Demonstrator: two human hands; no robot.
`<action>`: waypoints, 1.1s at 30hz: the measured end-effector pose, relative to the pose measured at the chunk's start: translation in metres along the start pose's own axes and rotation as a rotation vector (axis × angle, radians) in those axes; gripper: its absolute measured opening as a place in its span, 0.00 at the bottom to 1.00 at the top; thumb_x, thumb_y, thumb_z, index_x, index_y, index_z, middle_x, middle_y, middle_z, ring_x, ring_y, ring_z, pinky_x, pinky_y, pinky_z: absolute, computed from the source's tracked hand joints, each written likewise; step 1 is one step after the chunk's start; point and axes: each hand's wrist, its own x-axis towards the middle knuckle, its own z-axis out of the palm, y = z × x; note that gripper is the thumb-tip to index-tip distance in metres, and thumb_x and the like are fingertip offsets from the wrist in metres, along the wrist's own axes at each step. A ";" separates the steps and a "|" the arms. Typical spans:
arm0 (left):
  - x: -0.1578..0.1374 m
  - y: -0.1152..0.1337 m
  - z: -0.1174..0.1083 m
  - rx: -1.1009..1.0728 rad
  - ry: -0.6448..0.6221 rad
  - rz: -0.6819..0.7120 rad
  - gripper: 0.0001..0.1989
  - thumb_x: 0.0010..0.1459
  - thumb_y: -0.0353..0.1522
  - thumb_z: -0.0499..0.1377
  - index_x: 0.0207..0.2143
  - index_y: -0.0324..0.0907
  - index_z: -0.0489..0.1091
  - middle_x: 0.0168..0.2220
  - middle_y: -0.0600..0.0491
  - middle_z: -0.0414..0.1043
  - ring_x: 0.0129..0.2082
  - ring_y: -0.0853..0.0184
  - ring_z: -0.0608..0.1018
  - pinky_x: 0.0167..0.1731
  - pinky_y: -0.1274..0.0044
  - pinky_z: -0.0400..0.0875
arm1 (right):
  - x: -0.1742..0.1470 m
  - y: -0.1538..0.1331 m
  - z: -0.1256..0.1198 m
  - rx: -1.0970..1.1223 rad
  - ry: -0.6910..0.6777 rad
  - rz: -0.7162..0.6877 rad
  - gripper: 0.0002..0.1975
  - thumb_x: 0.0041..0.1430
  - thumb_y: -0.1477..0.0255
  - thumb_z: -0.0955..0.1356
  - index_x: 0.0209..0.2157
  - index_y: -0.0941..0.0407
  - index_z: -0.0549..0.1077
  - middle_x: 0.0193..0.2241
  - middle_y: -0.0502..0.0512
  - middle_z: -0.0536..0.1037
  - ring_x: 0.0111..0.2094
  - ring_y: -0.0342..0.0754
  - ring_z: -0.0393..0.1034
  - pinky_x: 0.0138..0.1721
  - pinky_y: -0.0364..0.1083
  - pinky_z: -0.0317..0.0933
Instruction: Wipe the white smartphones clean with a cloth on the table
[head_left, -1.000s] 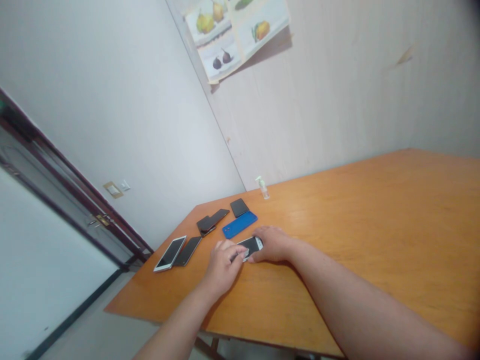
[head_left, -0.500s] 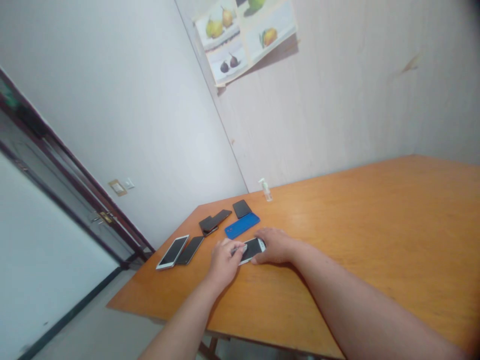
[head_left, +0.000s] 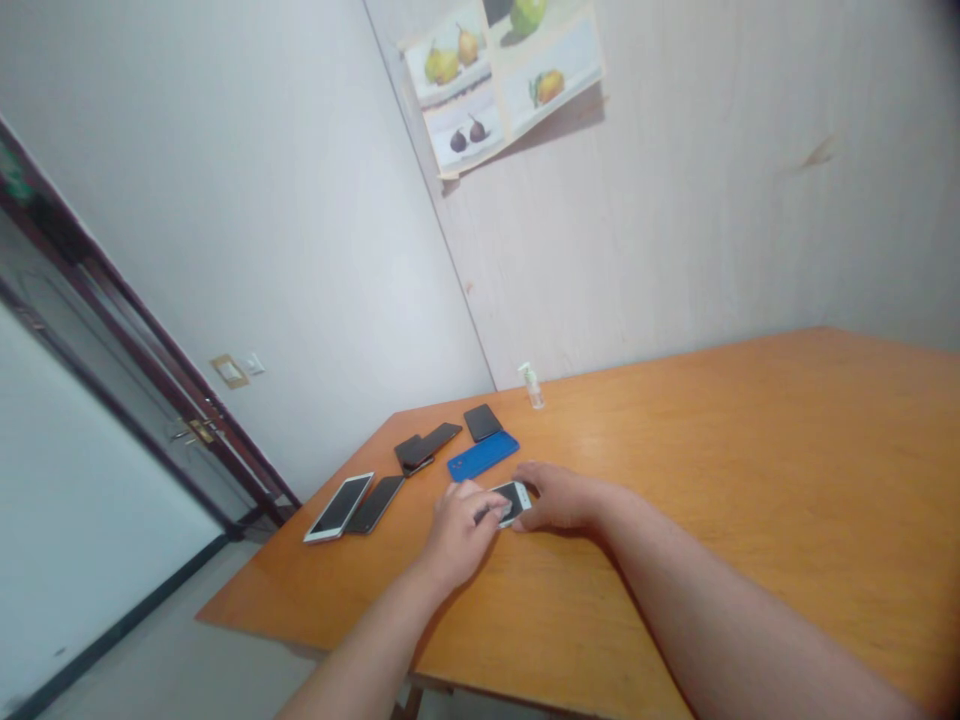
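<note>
Soft, even indoor light, a pale sheen seen on the orange table (head_left: 750, 450), a shadow cast under the loose poster (head_left: 510, 75), faint shadows beneath the forearms, slight softness throughout, lines bent and corners darkened at the frame edges.

Blocking the way just beyond the grip: blue phone (head_left: 483, 455), lying almost against the fingers. Crowding farther out: black phone (head_left: 481, 422), a dark pair (head_left: 425, 445) and a small spray bottle (head_left: 532, 386) (standing upright near the wall). Sitting to the left of the grip: white phone (head_left: 339, 507) touching another dark phone (head_left: 375, 503). Stretching bare to the right: table (head_left: 750, 470).
</note>
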 end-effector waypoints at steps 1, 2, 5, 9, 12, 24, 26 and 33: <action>0.000 0.002 -0.001 0.027 -0.017 0.033 0.10 0.62 0.37 0.57 0.39 0.54 0.79 0.39 0.54 0.77 0.44 0.63 0.74 0.44 0.72 0.64 | 0.000 -0.001 0.000 0.002 -0.004 0.008 0.24 0.41 0.59 0.76 0.40 0.54 0.74 0.38 0.52 0.78 0.37 0.51 0.71 0.35 0.43 0.59; 0.001 0.003 -0.002 0.064 -0.015 0.034 0.10 0.62 0.37 0.57 0.39 0.54 0.79 0.39 0.54 0.77 0.44 0.62 0.74 0.44 0.72 0.63 | -0.001 -0.001 0.000 -0.002 -0.004 0.008 0.23 0.41 0.59 0.76 0.40 0.54 0.74 0.38 0.52 0.78 0.37 0.51 0.70 0.35 0.43 0.59; 0.006 0.000 -0.003 0.166 0.066 -0.101 0.08 0.61 0.36 0.58 0.37 0.51 0.79 0.38 0.53 0.77 0.42 0.61 0.73 0.41 0.71 0.62 | -0.001 -0.003 -0.001 -0.033 0.015 -0.009 0.22 0.41 0.60 0.76 0.39 0.54 0.75 0.39 0.52 0.78 0.40 0.51 0.70 0.37 0.43 0.59; 0.008 0.001 0.001 0.178 0.088 -0.122 0.09 0.61 0.35 0.58 0.37 0.50 0.79 0.38 0.51 0.77 0.42 0.60 0.73 0.40 0.70 0.61 | 0.000 -0.004 0.000 -0.048 0.020 0.000 0.23 0.41 0.59 0.76 0.39 0.54 0.76 0.39 0.52 0.78 0.39 0.51 0.70 0.36 0.43 0.59; 0.006 0.008 0.002 0.128 -0.004 0.041 0.09 0.62 0.36 0.57 0.38 0.53 0.78 0.38 0.54 0.76 0.42 0.62 0.73 0.41 0.72 0.61 | 0.000 -0.003 0.000 -0.053 0.017 -0.012 0.23 0.41 0.59 0.76 0.39 0.54 0.76 0.38 0.53 0.78 0.38 0.51 0.70 0.35 0.43 0.58; 0.015 0.007 0.001 0.118 -0.031 0.002 0.08 0.61 0.36 0.59 0.38 0.54 0.79 0.37 0.54 0.77 0.43 0.62 0.74 0.42 0.72 0.62 | -0.002 -0.008 -0.002 -0.047 0.023 0.001 0.23 0.41 0.60 0.76 0.40 0.54 0.76 0.38 0.52 0.78 0.38 0.51 0.70 0.35 0.43 0.59; 0.018 0.006 0.001 0.138 -0.025 -0.033 0.08 0.60 0.36 0.59 0.37 0.54 0.79 0.37 0.54 0.77 0.42 0.62 0.74 0.41 0.72 0.62 | -0.002 -0.007 -0.002 -0.044 0.027 0.002 0.22 0.41 0.60 0.76 0.39 0.54 0.76 0.38 0.52 0.78 0.39 0.52 0.70 0.36 0.44 0.59; 0.021 0.009 0.006 0.156 0.013 -0.059 0.09 0.61 0.35 0.58 0.38 0.53 0.79 0.39 0.53 0.77 0.44 0.61 0.73 0.42 0.71 0.61 | -0.001 -0.006 -0.001 -0.040 0.031 0.008 0.23 0.40 0.60 0.76 0.39 0.54 0.76 0.38 0.52 0.78 0.39 0.52 0.71 0.35 0.43 0.59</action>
